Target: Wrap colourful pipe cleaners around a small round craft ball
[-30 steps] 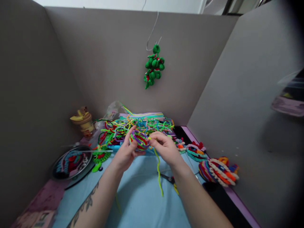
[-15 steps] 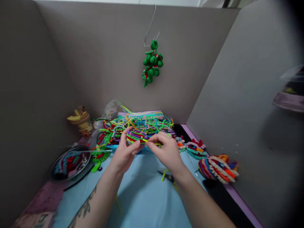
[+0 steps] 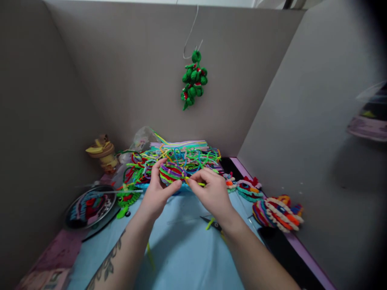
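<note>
Hovering above the blue counter (image 3: 181, 249), left hand (image 3: 157, 197) fingers grip the striped pipe-cleaner disc (image 3: 171, 172); right hand (image 3: 213, 193) fingers pinch a yellow-green strand (image 3: 186, 178) at its edge. Strand wants tension, snug to the rim. Loose pipe-cleaner pile (image 3: 184, 155) behind.

Pipe-cleaner pile (image 3: 178, 155) behind hands; round tray (image 3: 90, 206) left; woven pieces (image 3: 276, 213) right; scissors (image 3: 211, 222) below.

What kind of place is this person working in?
Likely a small craft booth: grey partition walls surround a table heaped with coloured pipe cleaners, finished woven pieces lie alongside, and a green ornament hangs on the wall.
</note>
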### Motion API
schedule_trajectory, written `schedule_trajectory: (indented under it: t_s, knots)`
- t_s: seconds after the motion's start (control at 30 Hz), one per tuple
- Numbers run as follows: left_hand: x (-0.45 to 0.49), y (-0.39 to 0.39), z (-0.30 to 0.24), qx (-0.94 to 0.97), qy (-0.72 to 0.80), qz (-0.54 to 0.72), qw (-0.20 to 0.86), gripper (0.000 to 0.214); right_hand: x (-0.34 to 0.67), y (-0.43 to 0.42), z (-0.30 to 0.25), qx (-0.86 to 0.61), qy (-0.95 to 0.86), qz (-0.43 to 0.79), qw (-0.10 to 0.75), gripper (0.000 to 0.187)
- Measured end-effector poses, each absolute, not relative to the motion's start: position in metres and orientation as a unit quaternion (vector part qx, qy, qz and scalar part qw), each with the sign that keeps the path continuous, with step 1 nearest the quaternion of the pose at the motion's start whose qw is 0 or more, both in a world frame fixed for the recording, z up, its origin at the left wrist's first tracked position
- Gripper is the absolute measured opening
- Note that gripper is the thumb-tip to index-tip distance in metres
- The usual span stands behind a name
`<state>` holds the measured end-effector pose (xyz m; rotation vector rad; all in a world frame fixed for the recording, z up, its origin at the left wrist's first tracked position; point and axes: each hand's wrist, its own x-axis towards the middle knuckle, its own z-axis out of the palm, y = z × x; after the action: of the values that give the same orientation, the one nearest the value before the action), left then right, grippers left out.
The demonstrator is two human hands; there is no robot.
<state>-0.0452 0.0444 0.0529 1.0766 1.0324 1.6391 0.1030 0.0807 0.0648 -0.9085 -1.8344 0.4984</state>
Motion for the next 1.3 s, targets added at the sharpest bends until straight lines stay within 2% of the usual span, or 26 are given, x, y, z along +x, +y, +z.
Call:
schedule_trajectory:
  t_s: [0.2,0.33,0.47,0.57,0.87,1.17,1.3]
  knots:
    - [-0.044,0.043,0.054,0.429,0.411,0.638,0.49,0.078,0.101,0.083,0.067,-0.365,-0.733,0.296,0.492,0.009]
    - [-0.044,0.043,0.054,0.43,0.417,0.631,0.492,0.079,0.103,0.088,0.066,-0.352,-0.692,0.408,0.481,0.006]
    - [-0.045,0.042,0.056,0.44,0.424,0.626,0.484,0.08,0.106,0.093,0.064,-0.303,-0.643,0.564,0.421,0.021]
    - [-0.046,0.041,0.057,0.458,0.42,0.614,0.487,0.08,0.107,0.097,0.062,-0.283,-0.62,0.627,0.376,0.026]
    - [-0.049,0.04,0.06,0.489,0.44,0.596,0.46,0.074,0.104,0.1,0.056,-0.312,-0.6,0.641,0.362,0.023]
    - [-0.058,0.041,0.058,0.492,0.467,0.574,0.458,0.075,0.121,0.103,0.064,-0.258,-0.755,0.505,0.329,0.02]
    - [-0.062,0.041,0.055,0.51,0.461,0.533,0.493,0.074,0.129,0.105,0.066,-0.205,-0.759,0.544,0.293,0.023]
